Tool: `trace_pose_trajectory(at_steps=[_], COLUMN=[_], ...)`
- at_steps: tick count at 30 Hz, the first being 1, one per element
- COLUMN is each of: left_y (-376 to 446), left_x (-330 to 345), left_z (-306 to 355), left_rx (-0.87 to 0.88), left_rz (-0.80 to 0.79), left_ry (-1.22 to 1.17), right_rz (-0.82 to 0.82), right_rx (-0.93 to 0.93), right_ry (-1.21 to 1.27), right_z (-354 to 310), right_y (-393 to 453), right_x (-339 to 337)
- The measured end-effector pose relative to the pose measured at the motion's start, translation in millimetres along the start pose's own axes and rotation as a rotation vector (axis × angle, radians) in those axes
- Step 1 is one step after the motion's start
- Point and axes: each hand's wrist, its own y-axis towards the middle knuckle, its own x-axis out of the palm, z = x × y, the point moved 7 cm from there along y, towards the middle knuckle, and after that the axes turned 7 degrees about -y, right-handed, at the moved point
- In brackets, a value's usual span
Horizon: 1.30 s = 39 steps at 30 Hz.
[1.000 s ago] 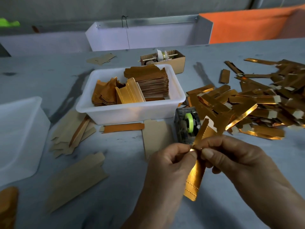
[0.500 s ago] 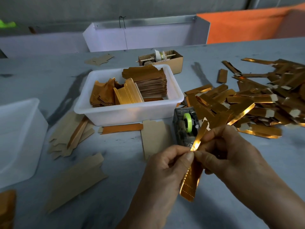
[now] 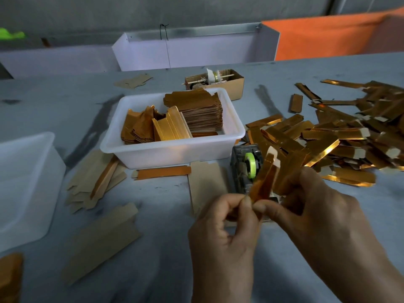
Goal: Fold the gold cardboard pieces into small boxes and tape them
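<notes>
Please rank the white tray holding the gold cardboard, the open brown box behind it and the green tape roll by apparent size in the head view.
1. White tray, clearly largest.
2. Brown box, farther away, so slightly understated.
3. Green tape roll, smallest despite being nearest.

Both hands meet low in the head view, a little right of centre. The left hand [image 3: 223, 235] rises from 6 o'clock with its back toward the camera, fingers curled, thumb and forefinger pinched together at its 1 o'clock corner. The right hand [image 3: 314, 215] comes in from 5 o'clock along a forearm crossing the lower right corner; its thumb points toward 9 o'clock and presses tip to tip against the left thumb, while its other fingers curl upward toward 12 o'clock. Both hold the same narrow gold piece [image 3: 263, 182].
</notes>
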Motion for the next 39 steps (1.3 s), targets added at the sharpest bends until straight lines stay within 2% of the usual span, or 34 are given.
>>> trace_pose_trajectory(at_steps=[2,4,6,8,10,14,16,19,24,27,32,35,39], left_y=[5.4,9.0,6.9,1.1,-3.5,-5.7,-5.6,-5.7,-3.0,-2.7,5.5,11.0,13.9], left_x=[-6.6,-7.3,-3.8,3.3,7.3,2.4,-1.6,0.8,-4.3,-4.8,-0.5,1.3,-3.9], left_z=[2.9,4.3,2.9,-0.9,-7.3,-24.4,-26.8,-20.0,-2.9,-0.1,-0.5,-6.3,-9.0], left_rx=[-0.004,-0.025,-0.074,-0.119,-0.197,-0.401,-0.423,-0.32,0.078,0.137,0.133,-0.023,-0.13], left_rz=[0.019,-0.021,-0.075,-0.136,-0.177,-0.161,-0.136,-0.141,-0.014,-0.019,-0.197,-0.377,-0.42], left_ry=[-0.016,-0.03,-0.014,-0.007,0.001,-0.038,-0.037,0.026,0.184,0.213,0.26,0.224,0.209], right_rz=[-0.006,-0.038,-0.182,-0.297,-0.301,-0.244,-0.245,-0.243,-0.211,-0.192,-0.202,-0.24,-0.327], right_rx=[0.046,0.161,0.274,0.3,0.324,0.312,0.311,0.314,0.311,0.315,0.283,0.267,0.229], right_ry=[-0.054,0.303,0.718,0.899,0.989,0.993,0.995,1.005,1.057,1.082,1.054,1.046,0.929], right_z=[11.5,27.3,27.6,17.7,10.8,12.1,11.1,10.4,10.5,11.1,11.4,10.4,6.7], right_y=[-3.0,-4.7,-8.6,-12.6,-14.0,-13.0,-13.4,-12.9,-13.0,-13.9,-14.0,-15.7,-14.6], right_x=[-0.6,1.1,15.4,30.3,39.3,42.8,44.1,45.6,46.7,47.9,47.5,49.2,50.4])
